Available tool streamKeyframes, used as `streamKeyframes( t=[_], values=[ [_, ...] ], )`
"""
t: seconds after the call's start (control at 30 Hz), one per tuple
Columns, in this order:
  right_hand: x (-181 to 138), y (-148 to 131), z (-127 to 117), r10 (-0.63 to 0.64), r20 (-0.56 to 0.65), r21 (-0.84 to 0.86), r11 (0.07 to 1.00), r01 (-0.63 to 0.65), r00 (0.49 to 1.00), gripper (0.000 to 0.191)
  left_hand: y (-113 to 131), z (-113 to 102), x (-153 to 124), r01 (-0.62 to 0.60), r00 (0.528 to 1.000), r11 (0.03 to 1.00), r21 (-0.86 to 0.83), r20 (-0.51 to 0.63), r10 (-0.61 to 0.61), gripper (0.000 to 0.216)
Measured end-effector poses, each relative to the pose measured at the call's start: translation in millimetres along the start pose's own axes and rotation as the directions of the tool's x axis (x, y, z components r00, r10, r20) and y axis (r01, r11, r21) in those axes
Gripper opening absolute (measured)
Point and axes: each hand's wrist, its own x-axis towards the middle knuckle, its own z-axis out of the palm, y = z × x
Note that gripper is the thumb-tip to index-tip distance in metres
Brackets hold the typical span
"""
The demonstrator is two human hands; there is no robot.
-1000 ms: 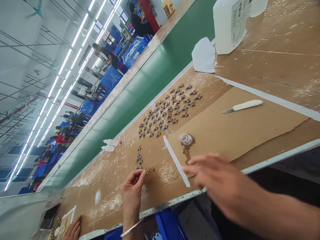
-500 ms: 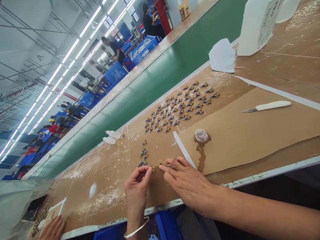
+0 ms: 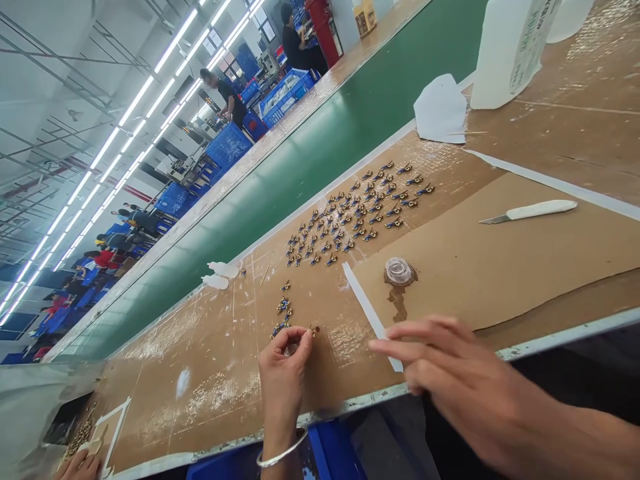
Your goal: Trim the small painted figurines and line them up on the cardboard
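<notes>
My left hand (image 3: 284, 367) is closed in a pinch, thumb against forefinger, over the bare brown tabletop. At its fingertips shows a tiny gold-and-dark figure (image 3: 315, 331), mostly too small to make out. Just beyond that hand, several small blue-and-gold figures (image 3: 284, 305) lie in a loose line. Many similar figures (image 3: 357, 213) are spread in rows farther up the table. My right hand (image 3: 455, 373), slightly blurred, hovers near the table's front edge beside a white tape strip (image 3: 365, 303). Its fingers are stretched out and I see nothing in them.
A wet round disc (image 3: 399, 271) sits on a cardboard sheet (image 3: 500, 267), with a white-handled knife (image 3: 543, 209) behind it. A large plastic jug (image 3: 505, 53) stands at the back right. Small white bottles (image 3: 223, 269) lie near the green belt (image 3: 320, 143). Another person's hand (image 3: 80, 465) is at lower left.
My right hand has pulled back to the right, away from the left fingertips. My left hand has shifted slightly right, still pinching. The other person's hand has moved slightly down and left.
</notes>
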Motion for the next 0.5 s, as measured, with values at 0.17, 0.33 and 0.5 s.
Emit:
streamKeyframes(
  t=[0.17, 0.33, 0.5],
  values=[
    [-23, 49, -58, 0.091, -0.225, -0.163, 0.978, -0.129, 0.970, 0.017, 3, 4, 3, 0.018, 1.000, 0.999, 0.046, -0.010, -0.018, 0.023],
    [-22, 80, -80, 0.187, -0.349, -0.226, 0.934, -0.276, 0.918, 0.011, 5, 4, 5, 0.031, 0.999, 0.992, 0.122, -0.016, -0.030, 0.027],
    [-22, 81, -79, 0.215, -0.380, -0.208, 0.928, -0.309, 0.900, 0.013, 6, 2, 7, 0.040, 0.999, 0.984, 0.175, -0.019, -0.037, 0.030]
  ],
)
